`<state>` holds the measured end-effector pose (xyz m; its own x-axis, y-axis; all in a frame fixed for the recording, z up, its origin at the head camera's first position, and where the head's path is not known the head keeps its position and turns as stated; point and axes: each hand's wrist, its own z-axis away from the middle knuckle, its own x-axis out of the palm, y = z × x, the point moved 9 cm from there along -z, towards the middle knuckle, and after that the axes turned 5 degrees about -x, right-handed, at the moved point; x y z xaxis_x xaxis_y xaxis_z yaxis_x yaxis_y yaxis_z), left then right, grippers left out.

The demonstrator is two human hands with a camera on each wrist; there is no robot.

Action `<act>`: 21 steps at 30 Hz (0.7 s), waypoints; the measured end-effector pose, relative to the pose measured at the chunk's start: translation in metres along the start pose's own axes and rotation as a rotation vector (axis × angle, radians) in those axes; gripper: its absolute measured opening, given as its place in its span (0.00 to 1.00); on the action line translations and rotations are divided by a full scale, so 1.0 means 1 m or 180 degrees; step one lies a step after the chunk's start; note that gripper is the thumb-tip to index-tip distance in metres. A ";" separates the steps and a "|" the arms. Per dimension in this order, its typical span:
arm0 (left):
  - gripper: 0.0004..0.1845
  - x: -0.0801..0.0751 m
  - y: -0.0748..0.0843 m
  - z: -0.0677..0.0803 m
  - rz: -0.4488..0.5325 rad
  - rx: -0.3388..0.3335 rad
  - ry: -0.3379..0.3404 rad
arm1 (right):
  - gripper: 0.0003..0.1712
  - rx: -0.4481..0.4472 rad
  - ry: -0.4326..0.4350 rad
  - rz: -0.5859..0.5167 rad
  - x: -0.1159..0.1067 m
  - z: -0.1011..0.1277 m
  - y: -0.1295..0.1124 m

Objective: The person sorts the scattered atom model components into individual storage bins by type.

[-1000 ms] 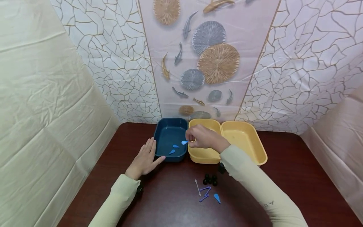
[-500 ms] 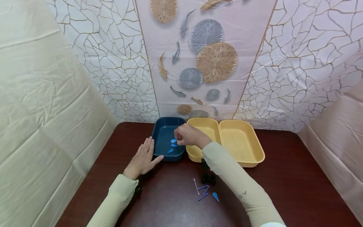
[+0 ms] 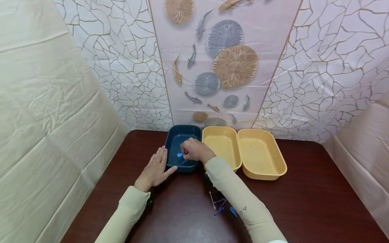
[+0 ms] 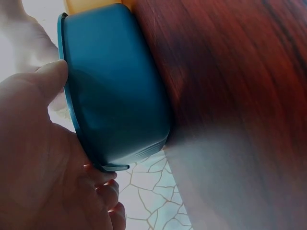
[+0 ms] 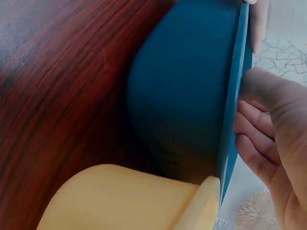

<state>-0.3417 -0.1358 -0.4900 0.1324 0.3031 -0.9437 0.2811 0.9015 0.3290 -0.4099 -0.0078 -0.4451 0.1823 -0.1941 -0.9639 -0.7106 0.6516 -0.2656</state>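
Observation:
My right hand (image 3: 186,152) hovers low over the dark blue tray (image 3: 174,140), its fingers curled and pinching a small light-blue teardrop piece (image 3: 180,155). One more blue piece (image 3: 184,162) lies on the tray floor near the front wall. My left hand (image 3: 158,164) lies flat on the table against the tray's left front corner, thumb along the front wall. The left wrist view shows the tray's outer wall (image 4: 120,96) with my thumb (image 4: 48,81) at its rim. In the right wrist view my curled fingers (image 5: 268,129) reach over the tray rim (image 5: 235,96); the piece is hidden there.
Two yellow trays (image 3: 212,133) (image 3: 275,173) stand right of the blue one, along the back wall. Near the table's front, a white stick (image 3: 211,199), purple sticks (image 3: 219,206) and a blue teardrop piece (image 3: 232,211) lie beside my right sleeve.
My right hand has moved left from over the first yellow tray to over the blue tray, carrying the blue piece lower. My left hand has stayed put.

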 end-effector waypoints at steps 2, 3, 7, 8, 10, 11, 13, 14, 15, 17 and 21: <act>0.51 0.000 0.000 0.000 0.0000 -0.0002 0.0002 | 0.08 0.0017 0.0018 0.0031 -0.001 -0.001 0.000; 0.52 0.001 -0.001 -0.001 -0.0004 -0.0008 -0.0005 | 0.10 0.0013 0.0032 0.0040 -0.002 0.000 0.000; 0.52 0.001 -0.002 -0.001 -0.0006 -0.0011 0.0002 | 0.16 -0.0036 0.0059 0.0033 -0.011 0.006 -0.002; 0.52 0.002 -0.002 -0.001 -0.0012 -0.0011 0.0002 | 0.17 -0.0062 0.0060 0.0026 -0.015 0.010 -0.003; 0.52 0.002 -0.002 -0.001 -0.0003 -0.0010 0.0010 | 0.16 -0.0120 0.0052 0.0052 -0.022 0.018 -0.005; 0.52 0.002 -0.002 -0.001 -0.0003 -0.0008 0.0015 | 0.16 -0.0151 0.0036 0.0078 -0.026 0.023 -0.007; 0.52 0.001 -0.002 -0.001 0.0006 -0.0001 0.0024 | 0.16 -0.0212 0.0002 0.0111 -0.033 0.033 -0.010; 0.52 0.001 -0.003 -0.001 0.0010 -0.0001 0.0025 | 0.16 -0.0257 -0.0012 0.0107 -0.036 0.038 -0.012; 0.52 0.000 -0.003 -0.001 0.0019 -0.0001 0.0028 | 0.16 -0.0292 -0.0030 0.0122 -0.039 0.044 -0.014; 0.52 0.000 -0.002 -0.001 0.0027 0.0004 0.0032 | 0.16 -0.0371 -0.0066 0.0155 -0.044 0.055 -0.018; 0.52 0.000 -0.002 -0.001 0.0056 0.0009 0.0041 | 0.16 -0.0592 -0.0118 0.0282 -0.050 0.079 -0.028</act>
<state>-0.3428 -0.1375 -0.4903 0.1253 0.3228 -0.9381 0.2816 0.8951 0.3456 -0.3457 0.0416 -0.3911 0.1360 -0.1126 -0.9843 -0.8375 0.5177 -0.1750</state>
